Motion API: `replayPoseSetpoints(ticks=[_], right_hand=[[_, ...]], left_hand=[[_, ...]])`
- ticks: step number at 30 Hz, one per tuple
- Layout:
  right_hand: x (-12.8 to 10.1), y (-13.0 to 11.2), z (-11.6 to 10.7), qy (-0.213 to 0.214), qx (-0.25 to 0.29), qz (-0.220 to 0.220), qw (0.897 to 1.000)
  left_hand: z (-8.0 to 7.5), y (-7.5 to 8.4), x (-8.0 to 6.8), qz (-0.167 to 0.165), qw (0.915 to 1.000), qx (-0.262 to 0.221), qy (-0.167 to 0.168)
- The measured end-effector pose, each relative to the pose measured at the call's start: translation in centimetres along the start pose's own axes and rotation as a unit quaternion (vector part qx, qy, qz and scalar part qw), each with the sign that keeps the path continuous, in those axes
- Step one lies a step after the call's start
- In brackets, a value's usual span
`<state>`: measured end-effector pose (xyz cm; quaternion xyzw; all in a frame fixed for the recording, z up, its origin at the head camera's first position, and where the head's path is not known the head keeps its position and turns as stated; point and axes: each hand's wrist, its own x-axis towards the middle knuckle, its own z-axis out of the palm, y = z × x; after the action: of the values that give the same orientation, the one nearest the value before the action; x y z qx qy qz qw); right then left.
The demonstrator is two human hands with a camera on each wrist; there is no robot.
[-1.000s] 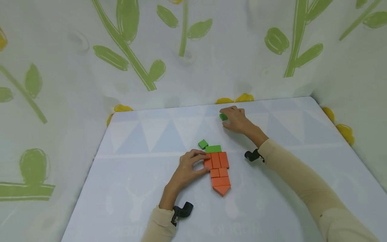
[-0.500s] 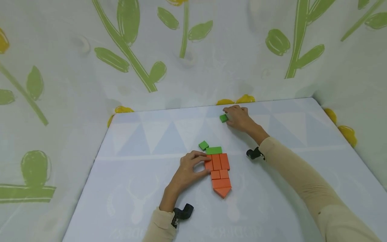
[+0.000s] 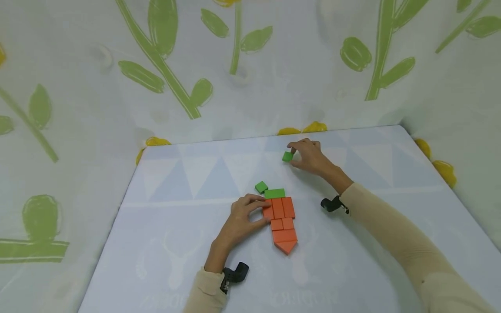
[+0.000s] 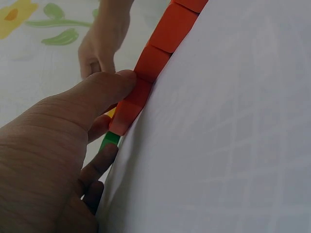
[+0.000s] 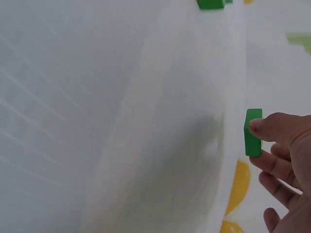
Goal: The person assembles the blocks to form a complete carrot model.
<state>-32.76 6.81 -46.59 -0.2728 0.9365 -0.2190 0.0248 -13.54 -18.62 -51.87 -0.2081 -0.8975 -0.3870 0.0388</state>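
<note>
In the head view, orange blocks (image 3: 278, 208) lie flat in a column that ends in a triangular block (image 3: 286, 247) at the near end. A green rectangular block (image 3: 275, 193) lies across the far end, with a small green square block (image 3: 261, 187) turned askew at its left corner. My left hand (image 3: 243, 215) holds the left block of the widest orange row between thumb and index finger; its thumb presses the orange side (image 4: 130, 109) in the left wrist view. Farther back, my right hand (image 3: 309, 157) pinches another small green block (image 5: 253, 133) between thumb and fingers.
The pale patterned table (image 3: 203, 256) meets a wall covering (image 3: 274, 100) printed with green leaves close behind the right hand. Yellow flower shapes (image 3: 315, 127) show along the back edge. Each wrist wears a small black camera (image 3: 236, 273).
My right hand has drawn the small green block slightly nearer, and its grip on the block has shifted. The left hand and the orange blocks stay in place.
</note>
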Motion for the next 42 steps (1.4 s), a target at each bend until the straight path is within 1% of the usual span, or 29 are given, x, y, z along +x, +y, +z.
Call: replayPoseSetpoints(ticks=[5, 10, 15, 24, 32, 39, 40, 42], right_hand=[[-2.1, -1.9, -0.5, 0.016, 0.005, -0.03, 0.999], [-3.7, -3.3, -0.4, 0.015, 0.0, -0.049, 0.999], [-4.8, -4.1, 0.1, 0.009, -0.014, -0.059, 0.998], [-5.9, -4.3, 1.0, 0.007, -0.02, -0.068, 0.997], [-6.3, -3.9, 2.1, 0.014, -0.032, -0.069, 0.997], [-6.6, -3.8, 2.6, 0.017, -0.031, -0.077, 0.996], [-6.6, -3.9, 2.6, 0.016, -0.03, -0.077, 0.996], [-6.6, -3.9, 2.4, 0.001, -0.032, -0.068, 0.997]], left_hand=[[-0.4, -0.1, 0.2, -0.002, 1.0, -0.005, -0.004], [-0.6, -0.3, 0.4, 0.003, 1.0, -0.002, 0.0], [-0.5, -0.3, 0.3, -0.001, 1.0, -0.001, 0.0], [-0.5, -0.2, 0.4, 0.01, 0.9999, 0.002, 0.006], [-0.5, 0.0, 0.4, 0.012, 0.9999, -0.002, 0.005], [-0.4, -0.1, 0.3, 0.014, 0.9999, -0.003, 0.004], [-0.5, -0.1, 0.3, 0.014, 0.9999, -0.001, 0.003], [-0.5, -0.1, 0.4, 0.014, 0.9999, 0.001, 0.001]])
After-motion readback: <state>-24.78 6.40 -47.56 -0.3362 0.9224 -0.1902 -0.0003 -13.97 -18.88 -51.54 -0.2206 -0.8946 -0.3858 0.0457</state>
